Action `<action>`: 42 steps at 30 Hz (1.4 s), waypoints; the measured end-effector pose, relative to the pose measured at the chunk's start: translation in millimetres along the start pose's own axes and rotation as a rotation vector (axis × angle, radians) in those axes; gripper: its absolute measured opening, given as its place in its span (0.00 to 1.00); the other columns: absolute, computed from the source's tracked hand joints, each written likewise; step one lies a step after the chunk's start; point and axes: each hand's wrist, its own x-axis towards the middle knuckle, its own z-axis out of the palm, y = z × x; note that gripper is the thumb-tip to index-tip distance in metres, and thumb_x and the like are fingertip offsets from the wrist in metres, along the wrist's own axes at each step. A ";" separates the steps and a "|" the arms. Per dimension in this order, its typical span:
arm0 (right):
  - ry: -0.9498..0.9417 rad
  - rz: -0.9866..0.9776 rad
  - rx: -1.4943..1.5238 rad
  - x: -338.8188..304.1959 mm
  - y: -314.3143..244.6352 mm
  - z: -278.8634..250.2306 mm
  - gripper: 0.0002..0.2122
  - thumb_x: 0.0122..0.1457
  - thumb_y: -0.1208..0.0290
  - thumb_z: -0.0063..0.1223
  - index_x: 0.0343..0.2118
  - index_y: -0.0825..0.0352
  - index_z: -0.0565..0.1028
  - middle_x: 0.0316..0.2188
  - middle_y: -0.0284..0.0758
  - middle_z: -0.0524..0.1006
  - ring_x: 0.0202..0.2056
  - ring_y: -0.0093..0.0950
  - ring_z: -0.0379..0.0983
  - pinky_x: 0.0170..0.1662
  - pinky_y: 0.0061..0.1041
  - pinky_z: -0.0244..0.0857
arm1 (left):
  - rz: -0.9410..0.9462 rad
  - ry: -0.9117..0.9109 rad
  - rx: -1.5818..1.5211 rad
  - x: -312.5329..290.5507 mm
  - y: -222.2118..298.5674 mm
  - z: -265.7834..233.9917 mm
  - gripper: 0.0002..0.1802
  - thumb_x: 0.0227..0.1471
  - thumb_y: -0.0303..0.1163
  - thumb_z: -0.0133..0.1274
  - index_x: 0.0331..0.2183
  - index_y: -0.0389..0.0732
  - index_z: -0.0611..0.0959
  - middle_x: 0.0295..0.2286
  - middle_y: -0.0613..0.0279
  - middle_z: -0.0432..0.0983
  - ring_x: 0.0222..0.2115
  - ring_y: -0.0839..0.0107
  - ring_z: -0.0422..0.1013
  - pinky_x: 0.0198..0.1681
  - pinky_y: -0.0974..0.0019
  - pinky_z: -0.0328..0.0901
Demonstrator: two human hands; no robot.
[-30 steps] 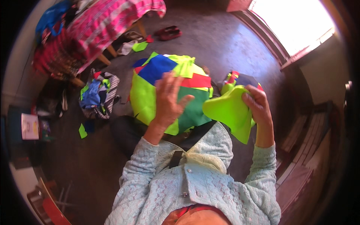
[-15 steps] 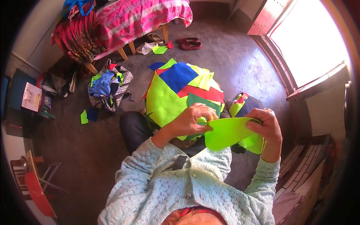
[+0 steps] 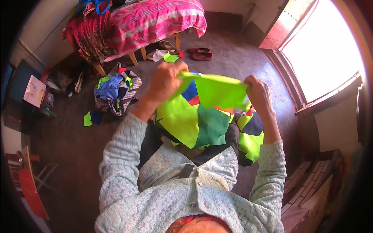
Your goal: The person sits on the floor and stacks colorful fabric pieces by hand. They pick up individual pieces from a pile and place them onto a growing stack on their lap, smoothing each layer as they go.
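Observation:
A bright lime-green piece of cloth (image 3: 217,91) is stretched between both my hands, raised in front of me. My left hand (image 3: 165,79) pinches its left corner; my right hand (image 3: 259,93) grips its right edge. Under it, across my lap, lies a patchwork (image 3: 194,124) of lime, dark green, blue and red pieces, spilling over to a second patchwork part (image 3: 250,136) by my right knee. My pale blue lace sleeves come in from the lower edge.
A pile of coloured fabric scraps (image 3: 114,89) lies on the floor to my left, with loose scraps (image 3: 88,119) nearby. A bed with a pink striped cover (image 3: 155,19) stands behind it, red shoes (image 3: 201,53) beside it. A bright doorway (image 3: 326,46) is at right.
My left hand left the patchwork and joined the right on the lime cloth. Both hands then lifted it and pulled it out flat between them.

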 end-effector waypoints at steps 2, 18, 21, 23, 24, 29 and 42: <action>0.141 -0.080 -0.082 27.2 -0.3 22.1 0.09 0.47 0.80 0.51 0.33 0.65 0.73 0.31 0.41 0.78 0.33 0.43 0.75 0.36 0.37 0.68 | 0.111 0.170 0.115 19.0 -17.2 -11.0 0.08 0.38 0.26 0.59 0.26 0.45 0.78 0.20 0.61 0.75 0.26 0.58 0.73 0.32 0.57 0.64; -0.030 -0.233 -0.116 -49.6 25.3 164.0 0.10 0.49 0.65 0.60 0.31 0.63 0.73 0.30 0.36 0.77 0.35 0.38 0.72 0.39 0.36 0.65 | -0.082 -0.207 0.428 -145.2 -94.4 89.0 0.04 0.44 0.32 0.50 0.24 0.52 0.80 0.23 0.68 0.73 0.29 0.66 0.72 0.38 0.57 0.61; -0.160 -0.114 -0.138 -51.5 42.8 161.7 0.13 0.46 0.60 0.62 0.30 0.61 0.73 0.32 0.35 0.77 0.37 0.37 0.72 0.43 0.36 0.62 | -0.155 -0.063 0.231 -148.8 -94.0 80.0 0.07 0.45 0.31 0.48 0.24 0.49 0.81 0.24 0.64 0.76 0.28 0.60 0.72 0.35 0.56 0.62; -0.061 -0.173 -0.169 -53.5 47.4 150.1 0.04 0.48 0.70 0.53 0.28 0.61 0.74 0.33 0.33 0.78 0.39 0.34 0.73 0.46 0.33 0.61 | -0.183 -0.163 0.264 -144.2 -83.9 69.8 0.08 0.44 0.29 0.49 0.25 0.49 0.83 0.25 0.62 0.77 0.27 0.59 0.72 0.35 0.57 0.64; -0.084 -0.127 -0.201 -55.4 48.9 149.2 0.04 0.49 0.73 0.50 0.29 0.61 0.74 0.35 0.31 0.78 0.42 0.32 0.73 0.48 0.33 0.61 | -0.181 -0.169 0.317 -144.7 -81.9 68.2 0.09 0.42 0.26 0.50 0.27 0.48 0.83 0.26 0.63 0.77 0.28 0.60 0.72 0.35 0.59 0.65; -0.014 -0.068 -0.058 -88.7 45.1 137.4 0.16 0.46 0.81 0.48 0.39 0.60 0.77 0.46 0.35 0.75 0.53 0.33 0.67 0.54 0.35 0.58 | -0.143 -0.168 0.273 -137.5 -73.8 62.7 0.14 0.37 0.19 0.51 0.31 0.43 0.79 0.30 0.61 0.76 0.33 0.59 0.72 0.40 0.58 0.64; 0.188 0.112 0.188 -159.6 48.0 118.9 0.06 0.49 0.80 0.54 0.31 0.65 0.77 0.36 0.35 0.78 0.41 0.36 0.74 0.44 0.35 0.66 | -0.155 -0.338 -0.180 -61.2 -2.2 -4.4 0.18 0.41 0.24 0.60 0.39 0.36 0.78 0.38 0.53 0.73 0.41 0.55 0.71 0.46 0.62 0.65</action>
